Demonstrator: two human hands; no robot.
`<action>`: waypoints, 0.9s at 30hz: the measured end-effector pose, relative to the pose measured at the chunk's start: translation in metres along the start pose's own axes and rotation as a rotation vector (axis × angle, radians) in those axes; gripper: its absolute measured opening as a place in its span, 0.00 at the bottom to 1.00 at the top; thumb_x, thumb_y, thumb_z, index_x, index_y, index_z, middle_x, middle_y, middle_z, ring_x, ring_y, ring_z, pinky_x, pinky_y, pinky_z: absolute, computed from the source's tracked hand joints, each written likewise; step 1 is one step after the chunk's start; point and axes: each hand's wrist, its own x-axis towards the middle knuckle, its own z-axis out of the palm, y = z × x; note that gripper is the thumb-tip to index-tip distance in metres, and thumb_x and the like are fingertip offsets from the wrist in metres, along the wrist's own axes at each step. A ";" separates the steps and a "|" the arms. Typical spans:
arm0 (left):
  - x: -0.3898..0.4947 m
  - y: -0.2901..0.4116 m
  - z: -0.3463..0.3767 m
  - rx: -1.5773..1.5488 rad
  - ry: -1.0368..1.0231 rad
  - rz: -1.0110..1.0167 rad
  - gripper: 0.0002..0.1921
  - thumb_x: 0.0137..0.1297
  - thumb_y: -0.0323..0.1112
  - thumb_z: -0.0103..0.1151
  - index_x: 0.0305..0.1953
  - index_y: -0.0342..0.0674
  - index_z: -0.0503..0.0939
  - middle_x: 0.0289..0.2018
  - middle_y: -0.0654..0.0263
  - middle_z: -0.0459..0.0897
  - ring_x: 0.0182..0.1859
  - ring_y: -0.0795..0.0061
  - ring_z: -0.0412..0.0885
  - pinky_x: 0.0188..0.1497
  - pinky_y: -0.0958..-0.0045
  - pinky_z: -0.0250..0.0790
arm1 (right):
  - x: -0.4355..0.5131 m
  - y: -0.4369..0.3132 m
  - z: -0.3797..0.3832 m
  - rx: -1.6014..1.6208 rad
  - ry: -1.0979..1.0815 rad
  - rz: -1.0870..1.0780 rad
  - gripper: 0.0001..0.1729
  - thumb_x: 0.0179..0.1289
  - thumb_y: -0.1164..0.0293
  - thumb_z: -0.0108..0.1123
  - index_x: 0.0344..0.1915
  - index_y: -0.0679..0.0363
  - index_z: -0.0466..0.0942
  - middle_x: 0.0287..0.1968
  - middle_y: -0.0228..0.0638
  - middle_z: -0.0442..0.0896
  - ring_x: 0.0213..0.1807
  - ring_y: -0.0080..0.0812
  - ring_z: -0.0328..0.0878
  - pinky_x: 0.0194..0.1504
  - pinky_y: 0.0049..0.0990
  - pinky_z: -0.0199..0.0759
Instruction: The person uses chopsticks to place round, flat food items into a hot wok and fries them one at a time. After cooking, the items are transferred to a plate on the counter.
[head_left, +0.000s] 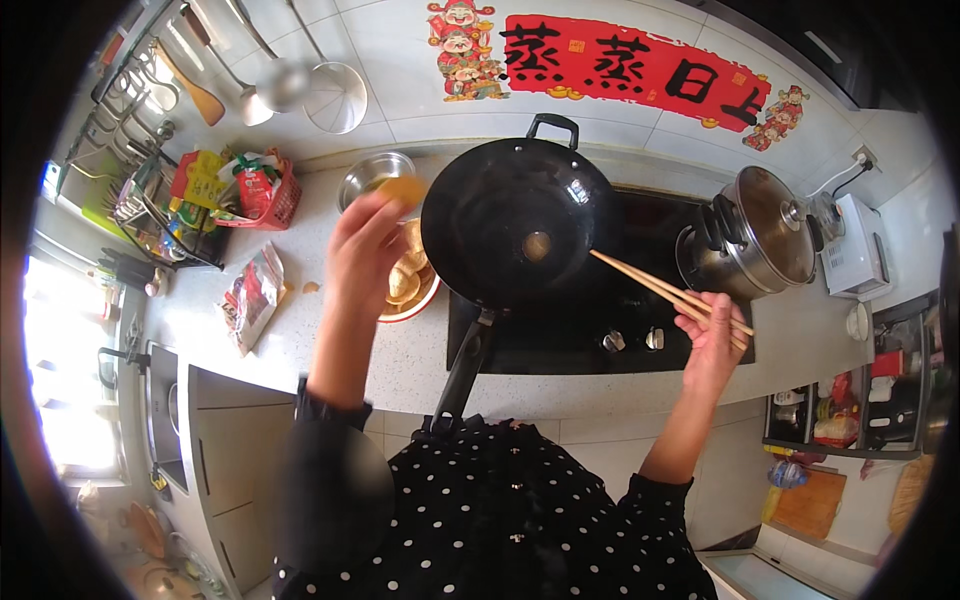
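A black wok (510, 202) stands on the dark stovetop, its long handle pointing towards me. One small round brownish spot, perhaps a piece of food or pooled oil, shows low on the wok's inside. My left hand (364, 244) pinches a flat orange-yellow piece of food (403, 193) left of the wok. Below that hand, partly hidden, is a red-rimmed bowl (424, 306) of pale golden, puffed round pieces (405, 281). Wooden chopsticks (652, 279) are in my right hand (711, 337), with their tips by the wok's right rim.
Behind my left hand sits a stainless steel bowl (375, 176). Farther left are a plastic packet (255, 296) and a red basket (274, 202) of packages. A lidded steel pot (750, 240) occupies the stove's right side. Ladles and a strainer (335, 97) hang above.
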 end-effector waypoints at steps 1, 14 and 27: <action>-0.020 0.001 -0.018 -0.050 0.013 0.023 0.04 0.67 0.30 0.56 0.42 0.44 0.75 0.34 0.71 0.78 0.32 0.84 0.73 0.33 0.81 0.68 | 0.000 0.005 0.003 0.010 -0.035 0.011 0.16 0.68 0.63 0.56 0.39 0.69 0.76 0.37 0.47 0.83 0.33 0.35 0.84 0.31 0.25 0.81; -0.169 -0.098 -0.198 -0.558 0.503 -0.101 0.12 0.61 0.24 0.55 0.46 0.34 0.73 0.44 0.57 0.80 0.50 0.60 0.79 0.54 0.62 0.73 | -0.001 0.039 0.061 -0.114 -0.174 0.160 0.17 0.65 0.63 0.59 0.38 0.69 0.78 0.36 0.44 0.84 0.33 0.31 0.84 0.30 0.21 0.79; -0.068 -0.089 -0.284 -0.860 0.493 -0.116 0.09 0.61 0.35 0.61 0.32 0.35 0.77 0.31 0.57 0.83 0.33 0.68 0.81 0.36 0.75 0.76 | -0.005 0.033 0.034 -0.198 -0.174 0.123 0.21 0.68 0.58 0.56 0.39 0.68 0.76 0.38 0.46 0.83 0.35 0.32 0.82 0.33 0.23 0.78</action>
